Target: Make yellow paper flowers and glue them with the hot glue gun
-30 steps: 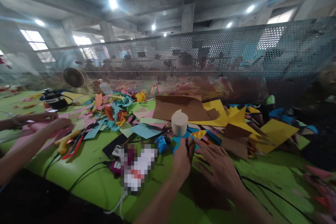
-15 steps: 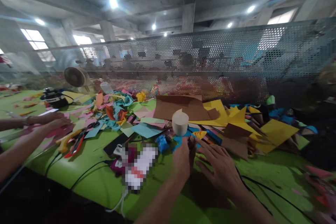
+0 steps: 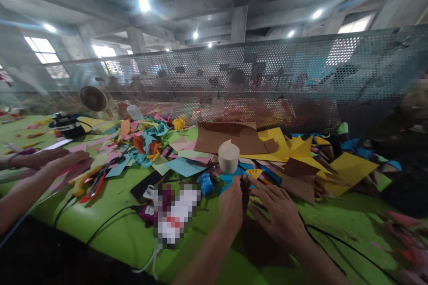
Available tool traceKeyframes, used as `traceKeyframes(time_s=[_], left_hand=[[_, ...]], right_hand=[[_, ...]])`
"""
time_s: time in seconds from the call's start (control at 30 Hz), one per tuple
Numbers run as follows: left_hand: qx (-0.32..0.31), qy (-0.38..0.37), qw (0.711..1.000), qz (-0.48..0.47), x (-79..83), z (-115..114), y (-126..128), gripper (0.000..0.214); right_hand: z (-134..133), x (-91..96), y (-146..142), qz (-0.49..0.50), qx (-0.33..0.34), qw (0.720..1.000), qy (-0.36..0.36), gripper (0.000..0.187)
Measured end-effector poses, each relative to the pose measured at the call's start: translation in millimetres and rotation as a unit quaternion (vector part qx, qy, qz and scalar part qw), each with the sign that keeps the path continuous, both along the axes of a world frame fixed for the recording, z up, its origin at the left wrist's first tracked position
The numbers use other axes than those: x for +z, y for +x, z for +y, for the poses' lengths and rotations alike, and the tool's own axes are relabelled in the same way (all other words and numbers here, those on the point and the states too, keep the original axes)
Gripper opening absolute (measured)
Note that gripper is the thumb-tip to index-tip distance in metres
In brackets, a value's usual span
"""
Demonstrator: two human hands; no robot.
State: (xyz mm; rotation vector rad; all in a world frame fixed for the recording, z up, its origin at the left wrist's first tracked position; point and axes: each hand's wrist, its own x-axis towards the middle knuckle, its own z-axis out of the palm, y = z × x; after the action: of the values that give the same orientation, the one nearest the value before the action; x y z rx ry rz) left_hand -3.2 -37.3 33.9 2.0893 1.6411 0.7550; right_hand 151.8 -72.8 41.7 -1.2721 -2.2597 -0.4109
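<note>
My left hand point(image 3: 230, 205) is closed over the green table, its fingers curled round something small and dark that I cannot make out. Close beside it, my right hand point(image 3: 280, 213) has its fingers stretched and spread, the fingertips near the left hand's grip. Just beyond the hands stands a cream paper cylinder point(image 3: 228, 159) with a pointed tip rising at its rim. A yellow ridged, pointed paper piece point(image 3: 254, 173) shows behind the fingertips, and blue paper point(image 3: 228, 180) lies under and around there. To the left sits a crumpled blue packet point(image 3: 205, 183).
Brown sheets point(image 3: 227, 138), yellow sheets point(image 3: 356, 173) and heaped colored scraps point(image 3: 150, 136) cover the table's far side. Left are a blurred-out phone point(image 3: 179, 216), a yellow-handled glue gun point(image 3: 80, 182), scissors point(image 3: 117, 160) and another person's hands point(image 3: 72, 160). Cables cross the front; a perforated metal screen point(image 3: 200, 75) stands behind.
Both of my hands hold nearly the same pose and place. The view has shifted very slightly. The other person's hands on the left have moved a little.
</note>
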Motion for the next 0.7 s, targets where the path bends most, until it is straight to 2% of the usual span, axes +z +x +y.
traceKeyframes(time_s=[0.3,0.7], left_hand=[[-0.020,-0.001,1.000,0.015,4.1,-2.4,-0.2,0.023],[-0.022,0.019,0.999,0.014,0.8,-1.4,0.4,0.020]], right_hand=[[0.9,1.8,-1.1,0.010,-0.004,1.000,-0.010,0.019],[-1.2,3.1,-0.1,0.021,-0.007,0.999,-0.030,0.018]])
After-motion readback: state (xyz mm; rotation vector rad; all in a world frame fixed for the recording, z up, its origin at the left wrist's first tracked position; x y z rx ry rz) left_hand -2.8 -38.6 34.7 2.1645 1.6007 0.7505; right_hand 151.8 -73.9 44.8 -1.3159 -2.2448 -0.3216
